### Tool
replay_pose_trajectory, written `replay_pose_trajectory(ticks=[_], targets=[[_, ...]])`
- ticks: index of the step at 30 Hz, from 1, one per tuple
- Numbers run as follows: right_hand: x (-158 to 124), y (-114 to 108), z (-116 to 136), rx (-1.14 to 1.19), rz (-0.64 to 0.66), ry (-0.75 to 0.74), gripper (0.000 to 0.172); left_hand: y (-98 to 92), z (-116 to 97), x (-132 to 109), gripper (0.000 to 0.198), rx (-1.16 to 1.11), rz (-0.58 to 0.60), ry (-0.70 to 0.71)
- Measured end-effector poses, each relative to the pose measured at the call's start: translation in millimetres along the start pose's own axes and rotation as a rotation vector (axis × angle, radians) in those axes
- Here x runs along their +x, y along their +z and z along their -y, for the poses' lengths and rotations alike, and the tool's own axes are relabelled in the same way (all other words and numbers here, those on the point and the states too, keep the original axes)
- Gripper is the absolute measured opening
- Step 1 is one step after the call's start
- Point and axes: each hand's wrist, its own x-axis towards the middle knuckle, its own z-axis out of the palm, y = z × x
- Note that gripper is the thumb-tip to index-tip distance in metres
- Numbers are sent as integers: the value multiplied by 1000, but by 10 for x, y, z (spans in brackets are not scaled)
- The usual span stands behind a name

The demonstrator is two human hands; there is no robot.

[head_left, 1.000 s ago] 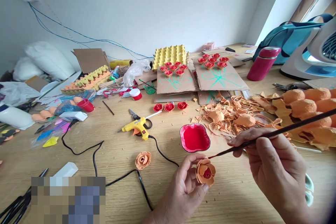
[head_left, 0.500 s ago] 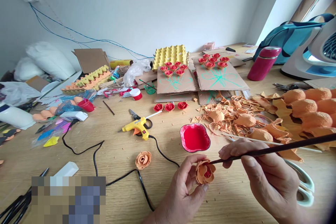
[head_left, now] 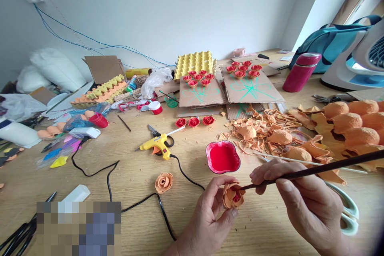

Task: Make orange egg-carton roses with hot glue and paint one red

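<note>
Holding a red-centred orange flower (head_left: 228, 197) in left fingers (head_left: 225, 222) over the surface (head_left: 261, 237), near a dish (head_left: 220, 145) of red paint (head_left: 223, 160), and reaching among the petals (head_left: 240, 199) with a slim, dark brush (head_left: 303, 173) pinched in right fingers (head_left: 288, 193).

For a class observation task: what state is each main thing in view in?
Left hand: around the held flower
Right hand: gripping the brush
Held flower: red centre, mostly orange elsewhere
Brush: tip at held flower
Table flower: orange, no visible red
Three row flowers: red
Dish: holding red paint
Glue gun: lying down
Flask: capped
</note>
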Motion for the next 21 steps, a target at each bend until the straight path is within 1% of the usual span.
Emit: replay_pose_trajectory(ticks=[4, 8, 10, 12, 15, 17, 21], targets=[[23, 1, 32, 47, -36, 11, 18, -4, 1, 12, 44, 10, -24, -10], [41, -1, 42, 22, -71, -6, 20, -8, 0, 16, 45, 19, -24, 1], [31, -8, 27, -22, -40, -28, 20, -8, 5, 15, 45, 11, -14, 4], [17, -12, 9, -64, 30, -47, 20, -5, 11, 14, 44, 0, -5, 7], [11, -8, -3, -61, 112, -64, 18, -1, 11, 13, 41, -7, 6, 5], [21, -3, 6, -48, 121, -66, 18, 0, 8, 11, 40, -10, 11, 0], [38, -3, 29, -32, 84, -46, 20, 3, 12, 3, 39, -18, 13, 5]])
